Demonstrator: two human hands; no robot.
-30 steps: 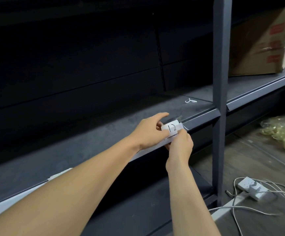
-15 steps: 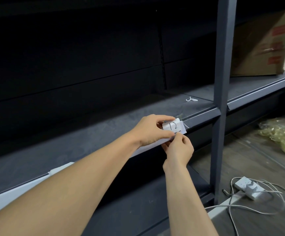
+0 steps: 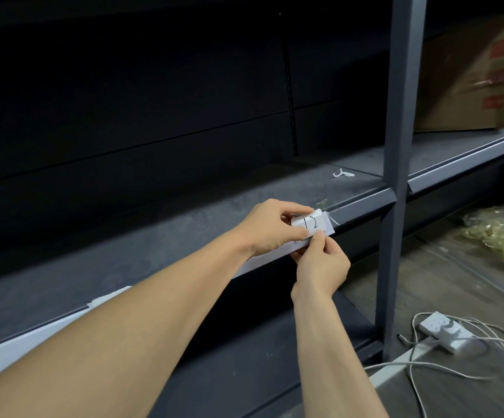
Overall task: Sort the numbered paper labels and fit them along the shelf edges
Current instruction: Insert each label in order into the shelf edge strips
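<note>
At shelf edge (image 3: 362, 208): both hands' fingers (image 3: 297, 233) pinch label 12 (image 3: 312, 223); upright post (image 3: 395, 176) beside

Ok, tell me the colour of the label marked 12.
White label with dark handwriting, seen in the head view.

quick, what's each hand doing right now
Left hand: pinched shut on the paper label marked 12.
Right hand: fingertips pinching that label's lower edge.

Dim scene. The upper left of the frame falls nearly black, swallowing the shelf back panel (image 3: 124, 101). Light reaches from the viewer's side, brightening the forearms and the white label (image 3: 312, 223). The cardboard box (image 3: 470, 70) at upper right is smeared by motion blur. The upright post (image 3: 398, 146) leans slightly from wide-angle distortion.
</note>
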